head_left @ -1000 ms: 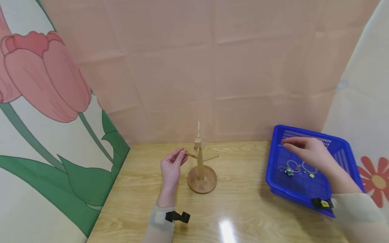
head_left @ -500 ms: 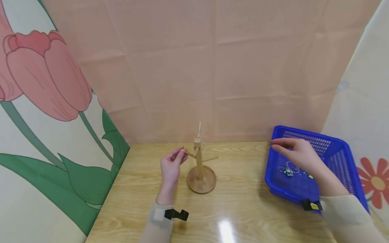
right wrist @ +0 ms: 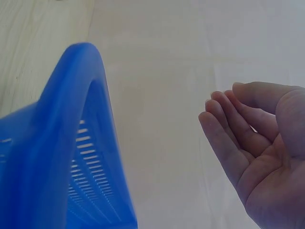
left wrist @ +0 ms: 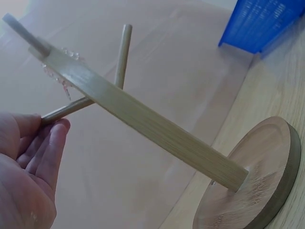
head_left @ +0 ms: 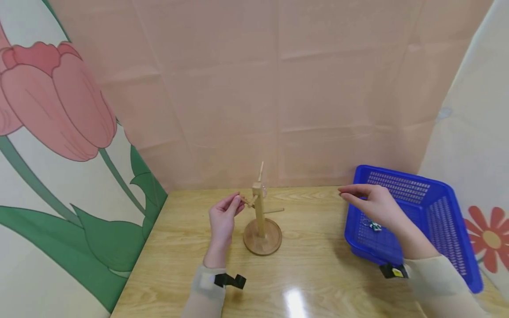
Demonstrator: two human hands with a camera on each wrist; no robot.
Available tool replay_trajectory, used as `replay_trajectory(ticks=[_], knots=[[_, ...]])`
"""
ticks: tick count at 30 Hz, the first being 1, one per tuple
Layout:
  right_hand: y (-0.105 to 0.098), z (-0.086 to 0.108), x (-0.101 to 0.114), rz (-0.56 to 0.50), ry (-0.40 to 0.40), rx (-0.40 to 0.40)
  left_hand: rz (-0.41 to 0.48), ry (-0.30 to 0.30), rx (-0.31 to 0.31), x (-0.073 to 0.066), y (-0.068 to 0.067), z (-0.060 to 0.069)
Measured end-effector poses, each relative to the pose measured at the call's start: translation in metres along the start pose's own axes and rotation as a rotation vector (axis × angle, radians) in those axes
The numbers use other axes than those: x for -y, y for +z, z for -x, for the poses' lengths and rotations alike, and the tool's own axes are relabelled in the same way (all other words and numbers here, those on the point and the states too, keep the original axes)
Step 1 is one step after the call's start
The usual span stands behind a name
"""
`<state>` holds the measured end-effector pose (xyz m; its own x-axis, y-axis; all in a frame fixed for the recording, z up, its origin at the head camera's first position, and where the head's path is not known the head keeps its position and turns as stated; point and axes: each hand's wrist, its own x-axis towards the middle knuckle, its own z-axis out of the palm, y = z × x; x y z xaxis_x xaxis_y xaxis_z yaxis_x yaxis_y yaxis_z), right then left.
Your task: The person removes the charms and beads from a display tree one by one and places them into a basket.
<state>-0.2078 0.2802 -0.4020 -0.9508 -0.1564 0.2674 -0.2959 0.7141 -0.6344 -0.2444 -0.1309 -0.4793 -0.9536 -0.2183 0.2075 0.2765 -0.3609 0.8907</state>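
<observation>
My left hand (head_left: 222, 218) pinches the tip of a peg (left wrist: 66, 110) on a wooden stand (head_left: 260, 212). The stand has an upright post on a round base (left wrist: 281, 157), with other pegs sticking out at different heights. A clear beaded bracelet (left wrist: 71, 53) hangs behind the post near its top, partly hidden. In the head view my right hand (head_left: 371, 201) hovers over the left rim of the blue basket (head_left: 453, 221). Its fingers (right wrist: 226, 143) are nearly straight, the thumb close to the index finger, and nothing shows between them. Below it lies a trinket with green and white parts (head_left: 374, 226).
The basket stands at the right of the wooden table (head_left: 314, 274), near the back edge. A pink cloth backdrop (head_left: 222, 88) rises behind the table. Flower-printed sheets border the left and right sides.
My right hand has moved left from over the basket's middle to its left rim, and the forearm now covers the other bracelets. My left hand stays at the peg.
</observation>
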Motion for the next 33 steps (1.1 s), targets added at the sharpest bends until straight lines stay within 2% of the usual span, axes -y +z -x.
replay_trajectory(ticks=[5, 12, 16, 20, 23, 27, 33], knots=[[0.003, -0.001, 0.004, -0.007, -0.002, 0.007, -0.034, 0.033, -0.009, -0.002, -0.001, 0.0], [0.008, -0.002, 0.013, -0.01, -0.035, -0.017, -0.241, 0.163, -0.013, -0.021, -0.004, 0.008], [0.011, -0.004, 0.018, -0.017, -0.042, -0.027, -0.305, 0.293, 0.072, -0.034, -0.004, 0.014], [0.016, -0.006, 0.023, -0.044, -0.046, -0.008, -0.31, 0.472, 0.206, -0.045, -0.001, 0.021], [0.021, -0.008, 0.027, -0.077, -0.038, 0.013, -0.311, 0.569, 0.287, -0.05, 0.002, 0.027], [0.028, -0.011, 0.033, -0.121, -0.037, 0.016, -0.315, 0.607, 0.33, -0.051, 0.007, 0.034], [0.042, -0.013, 0.041, -0.182, -0.026, 0.028, -0.304, 0.61, 0.304, -0.049, 0.015, 0.04]])
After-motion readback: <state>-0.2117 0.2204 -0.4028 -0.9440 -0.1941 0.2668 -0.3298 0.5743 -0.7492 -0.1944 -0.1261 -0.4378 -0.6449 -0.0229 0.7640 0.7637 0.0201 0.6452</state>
